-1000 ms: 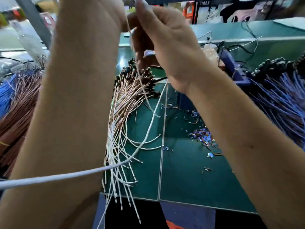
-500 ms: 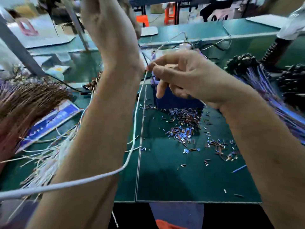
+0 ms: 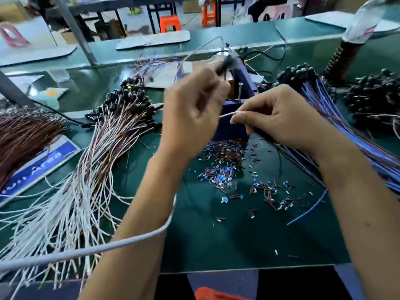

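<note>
My left hand (image 3: 190, 113) is curled around a thin white wire, whose black connector end (image 3: 227, 61) sticks up past the fingers. My right hand (image 3: 279, 120) pinches the white wire's (image 3: 227, 114) free end between thumb and forefinger, just in front of a blue wire-stripping machine (image 3: 238, 100). Both hands hover above the green bench (image 3: 216, 234). A thicker white cable (image 3: 86, 252) loops under my left forearm toward the left edge.
A fan of white and brown wires with black connectors (image 3: 97, 159) lies at the left, beside a brown bundle (image 3: 21, 135) and a blue sign (image 3: 39, 167). Blue wires (image 3: 346, 131) lie at the right. Cut insulation bits (image 3: 227, 169) litter the middle.
Both hands have come down from near my face to just above the bench. The right hand now pinches the wire end close to the blue machine.
</note>
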A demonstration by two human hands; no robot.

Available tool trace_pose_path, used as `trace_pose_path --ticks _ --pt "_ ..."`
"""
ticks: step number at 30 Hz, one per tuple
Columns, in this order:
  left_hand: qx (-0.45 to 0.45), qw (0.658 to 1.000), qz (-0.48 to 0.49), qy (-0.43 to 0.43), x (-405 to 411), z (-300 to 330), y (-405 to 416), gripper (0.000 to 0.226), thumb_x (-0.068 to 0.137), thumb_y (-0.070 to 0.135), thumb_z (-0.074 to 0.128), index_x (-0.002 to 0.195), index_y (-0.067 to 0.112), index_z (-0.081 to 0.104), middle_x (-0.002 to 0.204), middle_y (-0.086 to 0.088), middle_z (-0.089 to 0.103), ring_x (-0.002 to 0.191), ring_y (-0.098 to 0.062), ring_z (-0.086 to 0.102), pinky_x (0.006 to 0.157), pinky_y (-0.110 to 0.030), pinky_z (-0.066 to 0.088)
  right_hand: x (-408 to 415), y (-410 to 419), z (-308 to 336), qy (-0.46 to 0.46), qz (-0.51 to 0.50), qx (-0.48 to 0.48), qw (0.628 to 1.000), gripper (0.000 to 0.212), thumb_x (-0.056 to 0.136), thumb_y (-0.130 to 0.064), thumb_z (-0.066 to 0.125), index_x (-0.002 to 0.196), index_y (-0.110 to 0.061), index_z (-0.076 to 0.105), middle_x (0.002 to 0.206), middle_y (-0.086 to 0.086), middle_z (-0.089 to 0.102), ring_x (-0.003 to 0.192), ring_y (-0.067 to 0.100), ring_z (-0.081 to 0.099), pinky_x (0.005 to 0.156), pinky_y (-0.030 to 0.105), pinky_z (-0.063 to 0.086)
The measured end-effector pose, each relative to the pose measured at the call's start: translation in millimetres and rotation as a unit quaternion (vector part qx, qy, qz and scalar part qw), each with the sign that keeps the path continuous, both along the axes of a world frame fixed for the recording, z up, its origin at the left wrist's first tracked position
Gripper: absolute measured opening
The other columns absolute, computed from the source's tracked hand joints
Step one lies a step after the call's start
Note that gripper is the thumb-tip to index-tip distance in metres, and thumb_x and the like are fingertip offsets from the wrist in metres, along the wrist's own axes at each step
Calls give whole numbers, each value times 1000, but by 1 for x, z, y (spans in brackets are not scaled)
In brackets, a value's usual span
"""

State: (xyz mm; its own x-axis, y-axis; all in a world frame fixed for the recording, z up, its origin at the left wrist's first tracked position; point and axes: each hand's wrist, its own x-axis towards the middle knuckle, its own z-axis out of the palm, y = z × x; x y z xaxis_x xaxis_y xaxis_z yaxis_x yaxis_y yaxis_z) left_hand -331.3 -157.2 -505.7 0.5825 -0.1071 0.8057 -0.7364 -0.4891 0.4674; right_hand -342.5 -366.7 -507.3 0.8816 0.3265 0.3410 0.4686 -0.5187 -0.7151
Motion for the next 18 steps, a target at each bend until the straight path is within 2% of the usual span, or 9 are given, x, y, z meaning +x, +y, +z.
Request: trace_pose_path --ticks 2,4,5,7,9,11,13,15,18 --pt "83 996 -30 6 -12 -9 -6 19 93 5 66 77 9 56 74 4 51 67 -9 47 60 -25 35 1 1 -9 -69 -36 -24 997 19 95 -30 75 79 -20 80 59 -10 67 54 8 59 58 28 46" --pt "117 992 -42 29 -9 -22 -4 9 84 -4 66 87 5 67 85 -3 60 76 -21 56 67 -32 44 -4 5 -18 -128 -61 -46 989 17 92 -33 73 85 -21 82 66 -23 66 60 -3 60 61 14 42" --pt "134 989 -42 37 -8 -28 -2 14 83 -6 65 92 4 69 89 -6 62 80 -24 58 70 -33 46 -7 6 -23 -151 -67 -57 985 18 91 -32 73 89 -17 83 72 -20 69 64 -3 62 64 15 45" --pt "176 982 -50 51 -10 -44 1 20 82 -5 65 99 5 69 92 -6 65 84 -26 60 74 -34 48 -9 10 -34 -185 -66 -76 978 21 93 -30 71 94 -12 82 82 -6 76 74 10 69 70 32 54" --pt "196 976 -63 71 -10 -54 3 20 82 1 66 101 7 68 89 -1 65 81 -22 60 73 -35 48 -10 14 -41 -197 -66 -85 975 23 93 -29 67 93 -11 81 85 -1 77 78 19 70 71 42 55" --pt "183 976 -68 94 -8 -63 7 13 84 4 69 95 10 67 77 10 61 70 -9 56 64 -32 46 -10 17 -46 -202 -75 -85 973 25 94 -33 66 91 -12 80 84 -1 75 78 19 69 70 44 54" --pt "126 976 -74 162 -8 -72 12 3 88 8 70 86 10 69 69 10 63 61 -9 56 59 -34 47 -12 21 -50 -199 -82 -85 973 24 95 -35 71 90 -14 79 85 -3 75 78 18 69 70 44 54" --pt "66 963 -90 246 -4 -77 16 10 91 14 70 82 11 74 71 2 72 65 -20 66 65 -40 54 -13 23 -53 -184 -81 -77 976 19 94 -33 76 91 -15 80 86 -5 76 80 15 70 72 43 55" --pt "12 939 -136 317 -1 -76 18 13 94 15 69 84 10 75 76 2 77 68 -9 69 69 -27 52 -12 21 -53 -163 -65 -42 984 11 95 -25 77 94 -15 80 88 -7 76 84 10 70 77 40 56"
